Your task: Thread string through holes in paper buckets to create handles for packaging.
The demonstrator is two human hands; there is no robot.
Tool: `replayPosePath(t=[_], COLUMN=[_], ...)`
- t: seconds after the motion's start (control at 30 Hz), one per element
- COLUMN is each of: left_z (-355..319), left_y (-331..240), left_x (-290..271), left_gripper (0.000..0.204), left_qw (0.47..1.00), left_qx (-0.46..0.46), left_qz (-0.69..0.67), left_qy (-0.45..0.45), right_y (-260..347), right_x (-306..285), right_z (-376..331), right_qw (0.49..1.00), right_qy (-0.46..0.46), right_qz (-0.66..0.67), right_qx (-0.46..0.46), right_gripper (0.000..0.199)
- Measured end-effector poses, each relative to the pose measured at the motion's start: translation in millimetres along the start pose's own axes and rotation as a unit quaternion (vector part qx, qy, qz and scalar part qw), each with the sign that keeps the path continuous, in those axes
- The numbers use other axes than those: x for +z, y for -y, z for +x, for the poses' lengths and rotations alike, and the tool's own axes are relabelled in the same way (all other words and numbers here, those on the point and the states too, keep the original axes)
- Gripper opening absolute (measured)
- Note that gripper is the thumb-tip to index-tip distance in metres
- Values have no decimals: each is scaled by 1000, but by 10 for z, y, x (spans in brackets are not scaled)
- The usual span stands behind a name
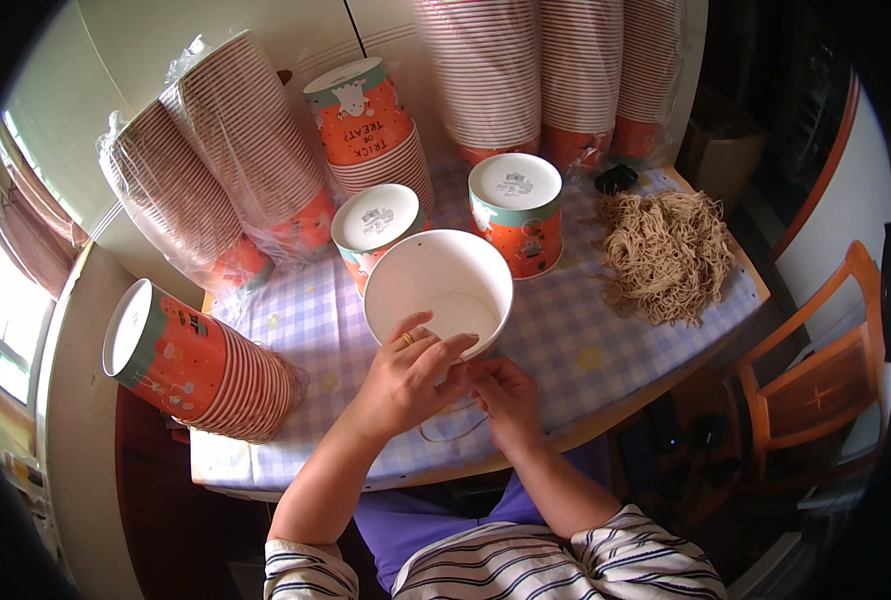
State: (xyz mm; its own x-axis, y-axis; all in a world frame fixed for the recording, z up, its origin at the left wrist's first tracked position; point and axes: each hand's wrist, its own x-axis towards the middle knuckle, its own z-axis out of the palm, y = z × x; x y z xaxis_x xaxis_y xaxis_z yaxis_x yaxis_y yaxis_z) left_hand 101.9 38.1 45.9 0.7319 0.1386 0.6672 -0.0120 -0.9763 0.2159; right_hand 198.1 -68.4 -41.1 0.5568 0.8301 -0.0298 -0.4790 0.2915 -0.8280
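An open paper bucket, white inside, stands near the middle of the table with its mouth tilted toward me. My left hand, wearing a ring, is closed on the bucket's near rim, some fingers reaching over the edge. Just right of it, my right hand is pinched at the outside of the rim. A thin beige string loops below the two hands and runs toward the right fingers; its end is hidden there. Behind the bucket, two orange and green paper buckets stand upside down.
A tangled heap of beige string lies at the table's right, beside a small black object. Bucket stacks stand at the left and back. Plastic-wrapped stacks fill the far corners. A wooden chair is at right.
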Motion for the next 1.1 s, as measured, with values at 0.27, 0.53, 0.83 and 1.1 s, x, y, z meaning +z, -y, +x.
replayPosePath(t=[0.27, 0.53, 0.83, 1.1], left_z=[-6, -9, -1045, -1337], left_y=[26, -119, -589, -743], left_x=[20, -79, 120, -128], left_gripper=[39, 35, 38, 25], left_qw=[1000, 995, 912, 736], left_qx=[2, -56, -183, -354], left_qz=[-2, 40, -367, -555], left_qy=[-11, -72, 13, 157], right_y=[26, 66, 324, 659], right_x=[7, -105, -143, -171], right_z=[15, -110, -452, -431], right_qw=[999, 977, 878, 928], right_qy=[0, 117, 322, 237], right_qz=[-33, 150, 283, 261], right_qx=[-13, 99, 213, 119], right_gripper=[11, 19, 30, 32])
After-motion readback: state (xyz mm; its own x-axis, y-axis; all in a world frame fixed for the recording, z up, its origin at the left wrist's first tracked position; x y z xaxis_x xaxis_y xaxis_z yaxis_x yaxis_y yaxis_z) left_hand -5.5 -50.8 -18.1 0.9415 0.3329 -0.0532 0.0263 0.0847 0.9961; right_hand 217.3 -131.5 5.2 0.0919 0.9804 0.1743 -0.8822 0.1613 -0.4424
